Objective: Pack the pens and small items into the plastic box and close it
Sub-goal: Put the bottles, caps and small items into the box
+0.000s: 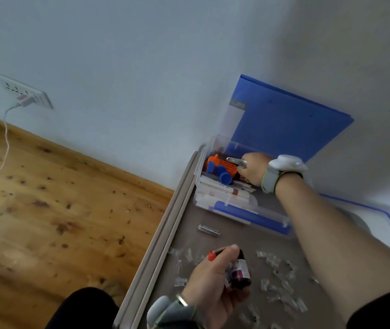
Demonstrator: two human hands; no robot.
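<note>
A clear plastic box (227, 205) with blue latches stands open at the back of the grey table, with pens (224, 193) and an orange and blue toy (220, 167) inside it. My right hand (252, 169) reaches into the box and is shut on a silvery metal item (236, 161) over the toy. Near the front, my left hand (213, 281) grips a small dark bottle (239, 271) with a red tip. A silver battery (208, 229) lies on the table in front of the box. Several small clear plastic pieces (272, 260) are scattered around.
A blue folder (289, 124) leans on the wall behind the box. The box's blue-edged lid (388, 224) lies at the right. The table's raised edge (165, 233) runs along the left, above a wooden floor. A wall socket (26, 95) holds a white cable.
</note>
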